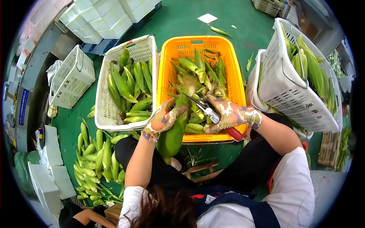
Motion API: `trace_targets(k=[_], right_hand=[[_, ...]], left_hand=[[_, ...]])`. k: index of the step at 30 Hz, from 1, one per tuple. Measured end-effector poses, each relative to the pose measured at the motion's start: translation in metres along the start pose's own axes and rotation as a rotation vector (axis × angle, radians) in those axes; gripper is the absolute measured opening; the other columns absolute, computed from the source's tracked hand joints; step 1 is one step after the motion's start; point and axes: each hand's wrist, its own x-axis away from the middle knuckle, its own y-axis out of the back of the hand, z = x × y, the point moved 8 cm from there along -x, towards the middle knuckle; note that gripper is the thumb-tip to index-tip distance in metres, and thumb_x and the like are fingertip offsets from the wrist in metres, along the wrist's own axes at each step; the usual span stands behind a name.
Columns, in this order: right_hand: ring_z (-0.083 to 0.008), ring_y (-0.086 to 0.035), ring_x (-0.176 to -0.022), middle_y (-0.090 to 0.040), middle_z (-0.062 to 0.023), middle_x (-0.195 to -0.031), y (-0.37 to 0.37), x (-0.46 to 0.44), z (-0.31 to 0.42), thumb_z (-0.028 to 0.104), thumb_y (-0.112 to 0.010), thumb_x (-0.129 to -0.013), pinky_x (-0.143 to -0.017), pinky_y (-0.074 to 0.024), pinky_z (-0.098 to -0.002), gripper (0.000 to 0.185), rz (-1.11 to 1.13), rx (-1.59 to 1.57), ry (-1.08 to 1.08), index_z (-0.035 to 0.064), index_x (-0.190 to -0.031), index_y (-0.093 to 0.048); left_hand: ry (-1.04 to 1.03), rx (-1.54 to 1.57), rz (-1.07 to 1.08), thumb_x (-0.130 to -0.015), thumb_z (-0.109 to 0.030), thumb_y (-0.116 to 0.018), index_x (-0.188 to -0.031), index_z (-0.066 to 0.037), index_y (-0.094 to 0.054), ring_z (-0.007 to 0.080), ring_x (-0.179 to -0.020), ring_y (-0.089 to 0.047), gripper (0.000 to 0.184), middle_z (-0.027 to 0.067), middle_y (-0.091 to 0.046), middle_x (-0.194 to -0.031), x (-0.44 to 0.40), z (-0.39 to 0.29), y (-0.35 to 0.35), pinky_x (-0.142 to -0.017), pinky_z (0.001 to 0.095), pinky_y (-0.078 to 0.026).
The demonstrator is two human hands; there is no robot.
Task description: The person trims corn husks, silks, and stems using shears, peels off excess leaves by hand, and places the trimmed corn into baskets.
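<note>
My left hand (164, 117), in a camouflage-patterned glove, is closed around a green ear of corn (171, 140) still in its husk. The silk end of the ear points up over the yellow crate (161, 76) and looks blurred. Pruning shears (210, 113) with a red handle are gripped in my right hand (232, 114), gloved the same way. Their dark blades reach left to the upper part of the ear. Beneath both hands, husk leaves and trimmings (201, 70) lie in the yellow crate.
To the left stands a white crate (104, 117) of husked-on corn, with a corn pile (95, 159) on the green floor below it. A tilted white crate (289, 87) of corn rises at right. White foam boxes (102, 19) are stacked at back left. Another person's arm (89, 216) shows bottom left.
</note>
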Motion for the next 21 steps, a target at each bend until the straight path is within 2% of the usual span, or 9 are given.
trace_targets(k=[2,6,8,11,14,16,18,19,21], right_hand=[[-0.0195,-0.056,-0.08,-0.057,-0.0115,-0.089,0.001,-0.003,0.001,0.036,-0.078,-0.065,-0.07,-0.0467,-0.0314,0.071,0.057,0.07,0.021,0.002,-0.114,-0.039],[-0.0171,-0.057,-0.073,-0.059,-0.0093,-0.084,0.013,0.001,0.015,0.032,-0.077,-0.064,-0.064,-0.0469,-0.0322,0.058,0.168,0.123,0.033,0.0027,-0.105,-0.048],[-0.0173,-0.057,-0.067,-0.059,-0.0086,-0.074,0.013,-0.003,0.008,0.026,-0.073,-0.064,-0.06,-0.0455,-0.0324,0.04,0.148,0.13,-0.021,0.0036,-0.09,-0.053],[-0.0173,-0.054,-0.055,-0.058,-0.0084,-0.062,0.011,-0.021,-0.027,0.023,-0.068,-0.064,-0.052,-0.043,-0.033,0.027,-0.001,-0.016,-0.128,0.0024,-0.075,-0.055],[-0.0143,-0.051,-0.057,-0.057,-0.0044,-0.065,0.028,-0.05,-0.139,0.024,-0.066,-0.072,-0.052,-0.0421,-0.0311,0.021,-0.238,-0.377,-0.441,0.0045,-0.075,-0.059],[-0.0131,-0.055,-0.059,-0.056,-0.0071,-0.067,0.037,-0.05,-0.117,0.027,-0.065,-0.075,-0.051,-0.045,-0.0276,0.028,-0.26,-0.363,-0.149,0.0007,-0.075,-0.057],[-0.0129,-0.056,-0.062,-0.057,-0.0051,-0.068,0.021,-0.032,-0.094,0.026,-0.068,-0.075,-0.053,-0.0462,-0.0264,0.026,-0.234,-0.333,-0.286,0.0028,-0.08,-0.056],[-0.0129,-0.056,-0.063,-0.057,-0.0041,-0.069,0.013,-0.022,-0.082,0.025,-0.07,-0.075,-0.055,-0.0469,-0.0258,0.026,-0.218,-0.318,-0.354,0.0038,-0.082,-0.056],[-0.0118,-0.056,-0.062,-0.057,-0.0027,-0.069,-0.038,-0.009,-0.069,0.025,-0.072,-0.073,-0.054,-0.0472,-0.026,0.03,0.052,-0.602,-0.351,0.0046,-0.087,-0.054]], left_hand=[[0.051,-0.241,0.101,-0.089,-0.011,-0.046,-0.131,0.006,-0.02,0.0344,-0.123,-0.039,0.052,0.029,-0.036,-0.13,0.003,0.0,-0.012,-0.1,0.0347,-0.032],[0.008,-0.036,0.108,-0.09,-0.01,-0.044,-0.13,0.006,-0.021,0.0337,-0.124,-0.038,0.049,0.0297,-0.036,-0.13,0.003,0.011,-0.012,-0.1,0.0351,-0.034],[0.137,-0.388,-0.099,-0.091,-0.014,-0.046,-0.132,0.004,-0.023,0.0257,-0.116,-0.047,0.05,0.0214,-0.047,-0.125,0.003,0.008,-0.003,-0.1,0.0314,-0.033],[0.239,0.288,-0.514,-0.094,-0.009,-0.037,-0.134,0.003,-0.019,0.0287,-0.127,-0.033,0.045,0.0246,-0.027,-0.138,0.0,0.026,0.035,-0.096,0.0284,-0.039],[0.24,0.17,-0.642,-0.096,-0.016,-0.034,-0.137,0.001,-0.016,0.0278,-0.123,-0.04,0.048,0.0236,-0.035,-0.134,0.003,0.018,0.055,-0.095,0.028,-0.041],[0.144,-0.116,-0.703,-0.093,-0.019,-0.044,-0.136,0.002,-0.02,0.0245,-0.111,-0.05,0.053,0.0238,-0.039,-0.132,0.013,-0.006,0.066,-0.089,0.029,-0.045],[0.034,-0.247,-0.763,-0.089,-0.017,-0.052,-0.135,0.002,-0.022,0.0234,-0.101,-0.057,0.058,0.0238,-0.042,-0.13,0.015,-0.037,0.085,-0.083,0.0318,-0.049],[0.026,-0.659,-0.703,-0.092,-0.023,-0.047,-0.133,0.002,-0.027,0.0255,-0.113,-0.05,0.053,0.0223,-0.041,-0.13,0.011,-0.069,0.069,-0.088,0.0298,-0.049],[-0.26,-0.174,-0.928,-0.082,-0.03,-0.059,-0.103,0.0,-0.055,0.0248,-0.087,-0.059,0.037,0.0144,-0.059,-0.1,0.026,-0.089,0.085,-0.076,0.0363,-0.049]])
